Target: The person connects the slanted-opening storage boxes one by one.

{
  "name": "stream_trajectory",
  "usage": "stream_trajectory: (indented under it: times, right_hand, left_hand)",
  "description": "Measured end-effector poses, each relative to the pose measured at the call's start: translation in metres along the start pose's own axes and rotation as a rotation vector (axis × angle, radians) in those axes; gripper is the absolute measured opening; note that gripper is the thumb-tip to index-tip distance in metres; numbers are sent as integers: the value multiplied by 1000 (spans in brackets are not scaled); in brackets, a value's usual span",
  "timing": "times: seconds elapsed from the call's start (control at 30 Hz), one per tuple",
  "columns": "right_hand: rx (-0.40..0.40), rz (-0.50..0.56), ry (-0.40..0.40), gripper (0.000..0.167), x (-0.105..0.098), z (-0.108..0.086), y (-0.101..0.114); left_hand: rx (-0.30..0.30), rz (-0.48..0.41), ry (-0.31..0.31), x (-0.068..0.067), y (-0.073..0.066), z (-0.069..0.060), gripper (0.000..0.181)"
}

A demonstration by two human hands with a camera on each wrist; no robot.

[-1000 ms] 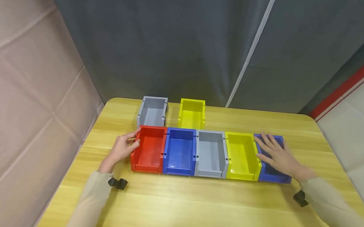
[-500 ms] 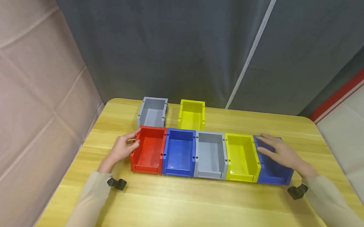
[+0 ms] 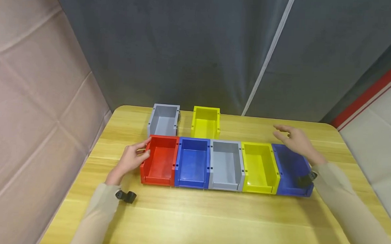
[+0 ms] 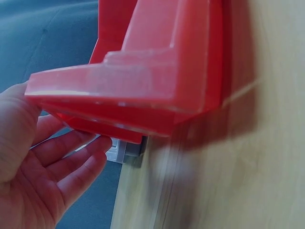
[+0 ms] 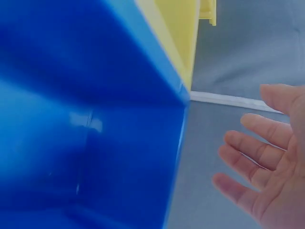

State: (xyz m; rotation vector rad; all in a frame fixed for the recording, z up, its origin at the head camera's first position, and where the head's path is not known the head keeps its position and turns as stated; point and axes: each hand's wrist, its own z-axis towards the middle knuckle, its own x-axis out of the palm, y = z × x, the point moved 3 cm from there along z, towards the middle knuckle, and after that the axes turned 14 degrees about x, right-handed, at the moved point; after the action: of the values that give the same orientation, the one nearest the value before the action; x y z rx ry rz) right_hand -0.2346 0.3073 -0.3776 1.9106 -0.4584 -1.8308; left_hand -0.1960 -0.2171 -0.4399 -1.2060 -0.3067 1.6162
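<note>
Five plastic bins stand side by side in a row in the head view. From the left they are a red bin (image 3: 162, 160), a blue bin (image 3: 193, 162), a grey bin (image 3: 226, 165), a yellow bin (image 3: 260, 166) and a second blue bin (image 3: 290, 169). My left hand (image 3: 129, 161) touches the red bin's left wall, thumb at the rim; the left wrist view shows the other fingers (image 4: 76, 160) loosely extended beside it. Over the back edge of the right-hand blue bin hovers my right hand (image 3: 297, 143), apart from it and holding nothing, fingers loosely bent.
Behind the row stand another grey bin (image 3: 164, 120) and another yellow bin (image 3: 206, 122), with a gap between them. All bins rest on a wooden table (image 3: 194, 220). A dark curtain (image 3: 185, 52) hangs behind the table, and a pale padded wall (image 3: 35, 111) is at the left.
My right hand has lifted off the right-hand blue bin and moved back, away from me, beyond its rear edge. My left hand and the row of bins stay in place.
</note>
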Motion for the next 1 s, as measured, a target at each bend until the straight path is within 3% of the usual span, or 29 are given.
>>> stream_trajectory:
  times: [0.17, 0.37, 0.63, 0.83, 1.0]
  right_hand:
    - [6, 14, 46, 47, 2, 13, 9]
    - [13, 39, 82, 48, 10, 32, 19]
    - [25, 101, 132, 46, 34, 61, 47]
    - [51, 193, 171, 47, 49, 78, 67]
    - [102, 242, 202, 46, 63, 90, 80]
  left_hand:
    - [3, 17, 13, 2, 16, 0, 45]
    - [18, 16, 47, 3, 11, 6, 45]
    - [3, 62, 47, 0, 5, 2, 46]
    - [-10, 129, 20, -10, 10, -4, 45]
    - [-32, 117, 13, -18, 13, -9, 45]
